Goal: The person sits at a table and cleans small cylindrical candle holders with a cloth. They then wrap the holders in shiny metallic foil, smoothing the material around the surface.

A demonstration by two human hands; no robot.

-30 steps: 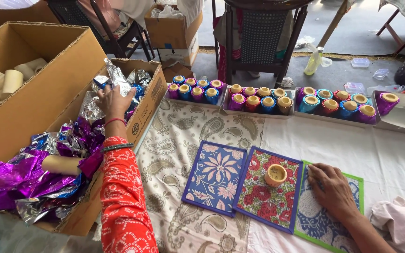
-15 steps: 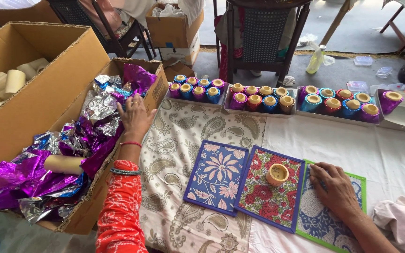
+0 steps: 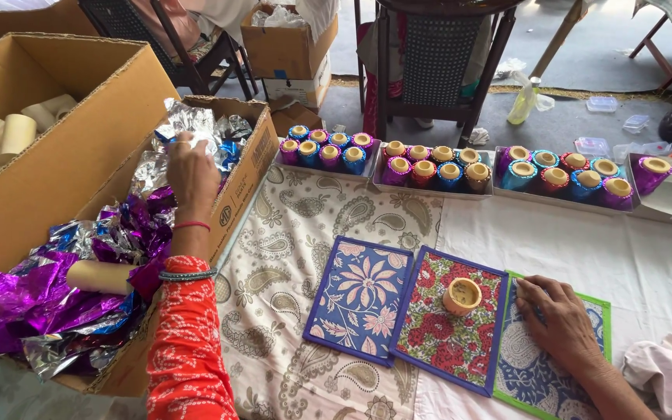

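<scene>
Left hand (image 3: 190,173) is in the open cardboard box (image 3: 246,175) at the left edge of the table, fingers curled shut on a crinkled silver foil sheet (image 3: 188,124). The foil is shiny and creased, with blue bits showing at its right side. It's bunched up, so no clear long axis; the loose part stands above and beyond the fingertips, toward the box's far corner. More purple and silver foil (image 3: 33,295) fills the near end of the box, with a bare cardboard tube (image 3: 100,276) lying on it, long axis roughly left-right, just left of the left wrist.

Right hand (image 3: 558,323) lies palm down, fingers slightly spread, flat on the blue paisley mat with green border (image 3: 534,381) near the table's front right. It holds nothing. A small tan cup (image 3: 462,295) stands upright on the red floral mat (image 3: 445,334), just left of the right hand's fingertips, not touching. A blue floral mat (image 3: 358,295) sits left of that.

Trays of foil-wrapped cups (image 3: 437,165) run along the far edge.
</scene>
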